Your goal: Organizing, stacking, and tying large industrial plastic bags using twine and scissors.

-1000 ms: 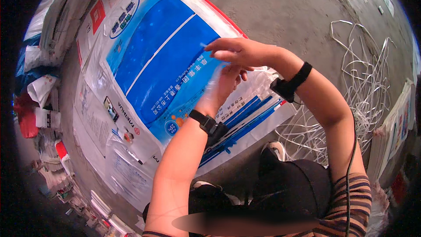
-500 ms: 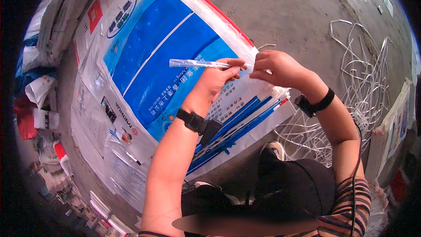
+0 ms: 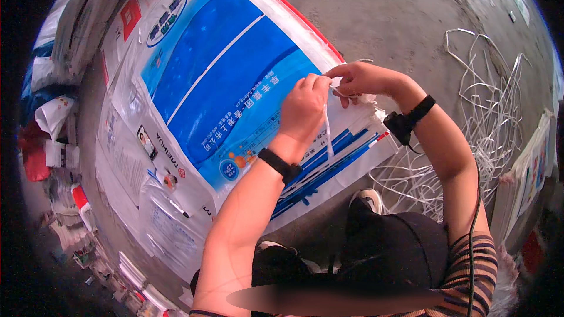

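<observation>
A flattened blue-and-white printed sack (image 3: 229,41) lies on top of a stack in front of me. My left hand (image 3: 305,103) is closed, fingers bent, above the sack's near right part. From it a thin white plastic strap (image 3: 328,135) hangs down over the sack. My right hand (image 3: 358,82) meets the left at the fingertips and pinches the strap close to the stack's right edge. Exactly how the strap crosses between the fingers is hidden. A white strip (image 3: 214,73) also runs across the stack's blue face.
A tangled heap of white strapping (image 3: 470,135) lies on the concrete floor (image 3: 388,12) at the right. More bundled stacks (image 3: 523,170) stand at the far right. Printed plastic sheets (image 3: 129,170) lie along the left, with piled packaging (image 3: 56,114) beyond. My shoe (image 3: 367,201) is near the stack.
The strap end that pointed left from my left hand now hangs down. My left hand has turned and moved right, and my right hand has closed in against it.
</observation>
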`<act>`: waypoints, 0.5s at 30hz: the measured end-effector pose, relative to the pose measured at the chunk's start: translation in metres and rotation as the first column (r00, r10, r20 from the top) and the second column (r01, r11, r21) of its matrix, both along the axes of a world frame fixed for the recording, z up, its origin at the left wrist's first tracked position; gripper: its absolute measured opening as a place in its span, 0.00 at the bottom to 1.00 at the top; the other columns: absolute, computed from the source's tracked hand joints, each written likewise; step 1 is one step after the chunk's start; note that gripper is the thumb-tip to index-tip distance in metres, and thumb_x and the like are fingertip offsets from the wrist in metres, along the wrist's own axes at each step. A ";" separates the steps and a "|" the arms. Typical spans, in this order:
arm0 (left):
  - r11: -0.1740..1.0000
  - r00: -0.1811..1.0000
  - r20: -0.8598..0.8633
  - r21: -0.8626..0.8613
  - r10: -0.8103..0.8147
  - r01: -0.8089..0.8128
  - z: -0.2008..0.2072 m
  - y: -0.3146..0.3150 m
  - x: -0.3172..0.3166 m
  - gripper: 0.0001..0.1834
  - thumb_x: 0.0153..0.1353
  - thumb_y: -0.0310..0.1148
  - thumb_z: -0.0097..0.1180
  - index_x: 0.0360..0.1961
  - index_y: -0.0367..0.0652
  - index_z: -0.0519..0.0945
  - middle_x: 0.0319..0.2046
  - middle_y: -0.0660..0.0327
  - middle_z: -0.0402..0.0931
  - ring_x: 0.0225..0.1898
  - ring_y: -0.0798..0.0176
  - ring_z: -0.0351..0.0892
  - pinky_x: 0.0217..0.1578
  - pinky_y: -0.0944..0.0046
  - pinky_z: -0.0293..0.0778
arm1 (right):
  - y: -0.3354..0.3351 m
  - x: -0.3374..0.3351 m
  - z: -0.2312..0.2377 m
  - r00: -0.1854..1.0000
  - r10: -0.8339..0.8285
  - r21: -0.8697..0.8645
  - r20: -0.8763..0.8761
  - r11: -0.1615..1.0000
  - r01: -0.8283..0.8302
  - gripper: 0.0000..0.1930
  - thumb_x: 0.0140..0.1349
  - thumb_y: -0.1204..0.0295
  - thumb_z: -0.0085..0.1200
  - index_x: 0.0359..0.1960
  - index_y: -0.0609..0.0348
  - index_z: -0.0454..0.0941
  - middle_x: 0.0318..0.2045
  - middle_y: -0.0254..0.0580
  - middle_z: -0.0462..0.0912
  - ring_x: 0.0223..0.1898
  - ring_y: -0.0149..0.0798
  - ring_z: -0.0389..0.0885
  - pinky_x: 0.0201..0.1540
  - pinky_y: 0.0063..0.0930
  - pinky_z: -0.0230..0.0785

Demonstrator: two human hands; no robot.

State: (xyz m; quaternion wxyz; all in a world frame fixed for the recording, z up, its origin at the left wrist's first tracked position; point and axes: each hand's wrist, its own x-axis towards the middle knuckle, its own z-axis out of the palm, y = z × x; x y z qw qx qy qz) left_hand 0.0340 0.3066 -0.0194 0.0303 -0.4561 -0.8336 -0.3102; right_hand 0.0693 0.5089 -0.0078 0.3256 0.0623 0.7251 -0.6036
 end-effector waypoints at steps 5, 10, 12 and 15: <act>0.997 0.997 0.039 -0.038 0.066 -0.064 -0.003 -0.008 0.002 0.04 0.61 0.28 0.56 0.38 0.45 0.77 0.34 0.58 0.75 0.38 0.51 0.78 0.38 0.57 0.77 | -0.011 0.000 -0.003 0.995 -0.035 0.119 -0.092 0.992 0.046 0.10 0.66 0.69 0.53 0.43 0.61 0.80 0.30 0.37 0.84 0.28 0.28 0.81 0.34 0.26 0.75; 0.997 0.995 0.080 0.033 0.063 -0.066 -0.008 -0.003 0.005 0.04 0.57 0.29 0.63 0.32 0.43 0.81 0.29 0.57 0.78 0.35 0.50 0.79 0.37 0.55 0.76 | 0.006 0.022 -0.020 0.667 0.105 0.355 -0.737 0.900 0.251 0.05 0.63 0.70 0.56 0.37 0.56 0.80 0.31 0.43 0.83 0.41 0.49 0.81 0.47 0.39 0.72; 0.996 0.991 0.120 0.062 0.052 -0.060 -0.012 -0.007 0.005 0.03 0.56 0.29 0.64 0.31 0.42 0.81 0.29 0.57 0.79 0.35 0.50 0.79 0.37 0.55 0.75 | 0.014 0.024 -0.008 0.746 0.145 0.401 -0.650 0.899 0.174 0.05 0.63 0.70 0.56 0.37 0.55 0.80 0.31 0.42 0.83 0.41 0.48 0.80 0.47 0.39 0.71; 0.995 0.981 0.187 0.077 0.046 -0.061 -0.014 -0.009 0.009 0.03 0.55 0.28 0.64 0.28 0.42 0.82 0.29 0.57 0.79 0.35 0.50 0.79 0.37 0.55 0.75 | 0.026 0.032 -0.012 0.681 0.277 0.539 -0.678 0.818 0.203 0.03 0.63 0.71 0.55 0.36 0.52 0.80 0.30 0.38 0.82 0.39 0.44 0.80 0.50 0.39 0.68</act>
